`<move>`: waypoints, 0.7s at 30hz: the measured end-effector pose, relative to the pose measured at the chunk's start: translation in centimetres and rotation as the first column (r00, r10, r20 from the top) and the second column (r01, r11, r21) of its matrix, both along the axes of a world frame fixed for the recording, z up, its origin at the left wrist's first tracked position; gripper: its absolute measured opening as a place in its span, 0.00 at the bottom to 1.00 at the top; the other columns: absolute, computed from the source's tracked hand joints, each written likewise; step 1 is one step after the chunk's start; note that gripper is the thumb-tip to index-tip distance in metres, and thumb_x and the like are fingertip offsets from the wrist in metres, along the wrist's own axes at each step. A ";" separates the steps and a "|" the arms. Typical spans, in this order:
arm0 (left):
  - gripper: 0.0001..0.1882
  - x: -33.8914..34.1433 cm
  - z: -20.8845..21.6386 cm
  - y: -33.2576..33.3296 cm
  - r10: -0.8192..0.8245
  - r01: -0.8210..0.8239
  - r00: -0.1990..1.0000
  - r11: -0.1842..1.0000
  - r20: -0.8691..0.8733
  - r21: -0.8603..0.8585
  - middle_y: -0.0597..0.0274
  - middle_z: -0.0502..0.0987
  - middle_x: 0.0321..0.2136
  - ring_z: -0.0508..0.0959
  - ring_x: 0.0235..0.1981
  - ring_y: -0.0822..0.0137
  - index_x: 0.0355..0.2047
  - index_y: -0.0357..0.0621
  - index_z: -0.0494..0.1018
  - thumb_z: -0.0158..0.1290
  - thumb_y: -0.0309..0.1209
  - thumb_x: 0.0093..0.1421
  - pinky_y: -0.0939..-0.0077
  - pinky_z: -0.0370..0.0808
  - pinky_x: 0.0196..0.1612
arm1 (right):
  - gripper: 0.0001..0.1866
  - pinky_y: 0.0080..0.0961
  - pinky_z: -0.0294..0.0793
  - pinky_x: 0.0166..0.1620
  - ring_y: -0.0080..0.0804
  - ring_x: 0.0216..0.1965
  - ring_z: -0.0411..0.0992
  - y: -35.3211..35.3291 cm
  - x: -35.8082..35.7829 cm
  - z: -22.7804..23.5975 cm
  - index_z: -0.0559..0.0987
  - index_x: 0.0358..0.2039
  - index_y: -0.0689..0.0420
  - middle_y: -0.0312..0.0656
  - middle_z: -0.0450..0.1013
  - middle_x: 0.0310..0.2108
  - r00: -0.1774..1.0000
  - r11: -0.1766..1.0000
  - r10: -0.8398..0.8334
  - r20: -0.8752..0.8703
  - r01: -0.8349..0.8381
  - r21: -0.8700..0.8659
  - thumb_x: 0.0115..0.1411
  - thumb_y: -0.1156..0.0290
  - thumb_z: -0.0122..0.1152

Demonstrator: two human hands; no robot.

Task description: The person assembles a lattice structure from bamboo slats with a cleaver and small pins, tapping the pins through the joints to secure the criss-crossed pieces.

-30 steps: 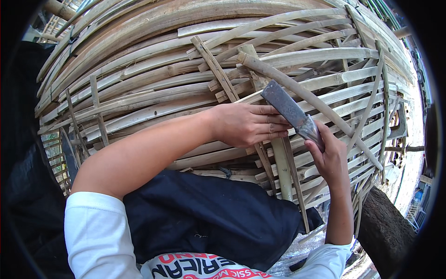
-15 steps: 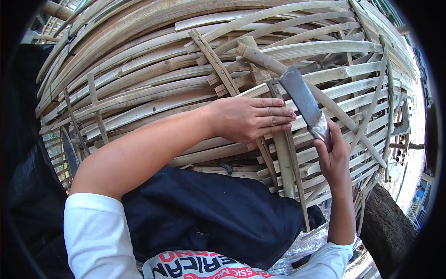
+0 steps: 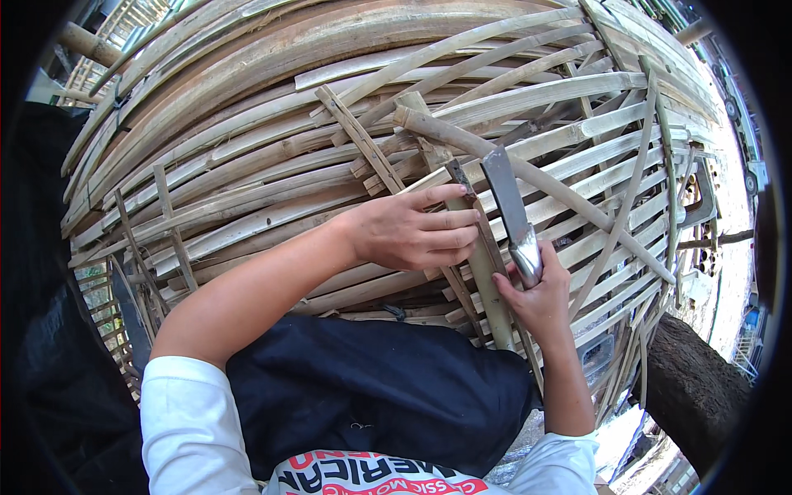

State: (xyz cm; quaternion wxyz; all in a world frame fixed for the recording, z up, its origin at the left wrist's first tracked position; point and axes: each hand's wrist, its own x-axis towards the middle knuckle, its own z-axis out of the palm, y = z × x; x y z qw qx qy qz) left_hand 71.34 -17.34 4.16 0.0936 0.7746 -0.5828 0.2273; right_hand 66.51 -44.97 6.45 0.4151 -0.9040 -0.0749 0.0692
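Note:
My right hand (image 3: 538, 285) is closed round the handle of a broad-bladed cleaver (image 3: 505, 194), its blade pointing up and slightly left. Right beside the blade stands a narrow bamboo strip (image 3: 488, 231), dark at its upper end, slanting down toward my lap. My left hand (image 3: 425, 233) has its fingers spread and slightly bent, with the fingertips at the upper part of this strip; its thumb is hidden. Behind the strip, a pale green bamboo pole (image 3: 492, 305) runs downward between my hands.
Long split bamboo slats (image 3: 247, 157) lie stacked across the far side. A thin round pole (image 3: 569, 194) crosses them diagonally at the right. Black cloth (image 3: 371, 396) covers my lap. A thick brown log (image 3: 693, 392) stands at the lower right.
Both hands have moved a little left and down in the view, the cleaver with my right hand. My left fingers, held flat together before, are now spread and bent at the strip.

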 end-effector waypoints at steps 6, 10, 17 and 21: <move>0.07 -0.2 0.0 0.5 -0.054 0.052 0.998 0.994 -0.018 -0.101 0.67 0.74 0.44 0.76 0.51 0.67 0.38 0.50 0.76 0.55 0.32 0.59 0.61 0.71 0.61 | 0.21 0.27 0.78 0.34 0.26 0.28 0.79 -0.7 -1.0 0.7 0.74 0.40 0.59 0.41 0.79 0.27 0.999 0.996 -0.049 -0.010 0.050 0.067 0.50 0.73 0.78; 0.21 -0.3 0.0 0.4 -0.052 0.047 0.997 0.994 -0.051 -0.096 0.66 0.74 0.55 0.75 0.57 0.68 0.54 0.50 0.76 0.54 0.33 0.60 0.63 0.68 0.68 | 0.20 0.23 0.75 0.36 0.21 0.30 0.75 -1.1 0.3 1.3 0.75 0.39 0.59 0.36 0.77 0.27 0.974 0.989 0.090 -0.209 -0.062 0.136 0.51 0.72 0.78; 0.33 -0.1 -0.1 0.2 -0.042 0.042 0.999 0.999 0.001 -0.016 0.59 0.69 0.64 0.67 0.67 0.60 0.62 0.40 0.69 0.55 0.36 0.55 0.58 0.55 0.76 | 0.22 0.23 0.76 0.38 0.21 0.32 0.76 -1.2 1.4 0.6 0.76 0.41 0.59 0.36 0.77 0.28 0.953 0.989 0.133 -0.273 -0.110 0.097 0.49 0.73 0.79; 0.34 -0.2 -0.4 0.1 -0.018 0.019 1.000 0.999 -0.019 0.039 0.57 0.71 0.63 0.67 0.68 0.60 0.60 0.37 0.71 0.56 0.38 0.53 0.59 0.55 0.76 | 0.23 0.23 0.77 0.39 0.22 0.32 0.78 -0.7 1.5 0.9 0.76 0.42 0.59 0.37 0.78 0.27 0.953 0.988 0.147 -0.264 -0.129 0.083 0.48 0.73 0.79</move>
